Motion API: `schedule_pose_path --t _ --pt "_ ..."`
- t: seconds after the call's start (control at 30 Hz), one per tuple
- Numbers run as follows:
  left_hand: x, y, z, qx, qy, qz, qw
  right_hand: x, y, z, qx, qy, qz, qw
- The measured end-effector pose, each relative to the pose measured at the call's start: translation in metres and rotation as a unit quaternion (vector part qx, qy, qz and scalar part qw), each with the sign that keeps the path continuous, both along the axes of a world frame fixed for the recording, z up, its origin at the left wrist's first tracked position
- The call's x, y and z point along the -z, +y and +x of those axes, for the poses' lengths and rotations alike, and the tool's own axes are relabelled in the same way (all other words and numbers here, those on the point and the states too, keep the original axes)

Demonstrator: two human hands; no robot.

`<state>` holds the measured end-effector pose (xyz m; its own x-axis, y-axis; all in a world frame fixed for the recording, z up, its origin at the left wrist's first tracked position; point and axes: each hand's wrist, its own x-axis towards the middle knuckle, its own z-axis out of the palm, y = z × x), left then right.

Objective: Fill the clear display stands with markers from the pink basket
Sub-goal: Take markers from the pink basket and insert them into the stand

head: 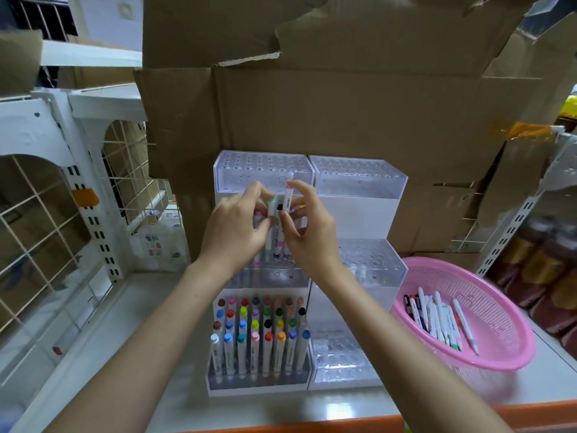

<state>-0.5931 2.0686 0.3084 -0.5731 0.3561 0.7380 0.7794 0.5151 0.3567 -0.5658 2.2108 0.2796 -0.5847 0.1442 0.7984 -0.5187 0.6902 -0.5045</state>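
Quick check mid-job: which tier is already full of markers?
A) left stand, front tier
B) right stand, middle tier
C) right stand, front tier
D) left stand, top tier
A: the left stand's front tier is packed with capped markers, while the right stand's front tier and the left stand's top tier show only bare holes.

Basket (499, 354) right of stands (359, 360)

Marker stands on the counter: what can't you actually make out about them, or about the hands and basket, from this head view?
- Head view: middle tier of the left stand, mostly hidden behind the left hand and right hand; its filled holes cannot be counted.
- Held markers: count hidden by fingers.
- Print on the basket markers in the pink basket: too small to read.
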Motion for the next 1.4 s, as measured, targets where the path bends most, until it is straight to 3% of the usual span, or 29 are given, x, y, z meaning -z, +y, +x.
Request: schedule_pose_path --t 0.93,1.2,1.4 --pt "0.02 -0.023 0.006 -0.089 0.168 -0.17 0.967 0.001 0.001 0.007 0.004 -0.039 0.026 0.999" --pt "0.021 -0.024 0.006 -0.084 0.161 -0.173 0.968 0.003 0.001 0.016 -0.004 -0.129 0.072 0.989" --pt "0.022 -0.026 0.005 -0.08 0.148 -0.178 0.97 0.006 0.0 0.014 0.016 -0.134 0.118 0.984"
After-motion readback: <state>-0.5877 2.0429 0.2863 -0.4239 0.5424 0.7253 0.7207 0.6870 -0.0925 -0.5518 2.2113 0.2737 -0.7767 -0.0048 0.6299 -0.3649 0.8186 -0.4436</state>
